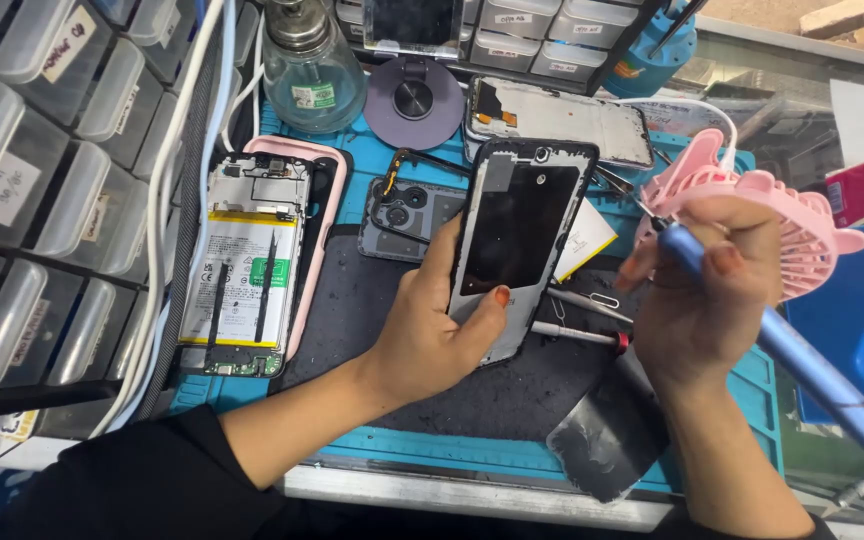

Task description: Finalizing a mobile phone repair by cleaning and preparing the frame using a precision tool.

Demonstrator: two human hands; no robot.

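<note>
My left hand (432, 335) grips a black phone frame (517, 235) and holds it tilted above the dark work mat (352, 310), thumb on its lower edge. My right hand (702, 300) is closed around a blue pen-shaped tool (812, 370), its tip pointing up-left close to the frame's right side. An opened phone (247, 265) with its battery showing lies in a pink case at the left. A grey back cover (407, 215) with camera holes lies behind the frame.
A pink small fan (802, 225) stands right of my right hand. A glass bottle (310, 70), a round purple stand (415, 100) and another phone frame (562, 120) sit at the back. Drawer bins (42, 170) line the left. Metal tools (577, 330) and a dark film (607, 435) lie on the mat.
</note>
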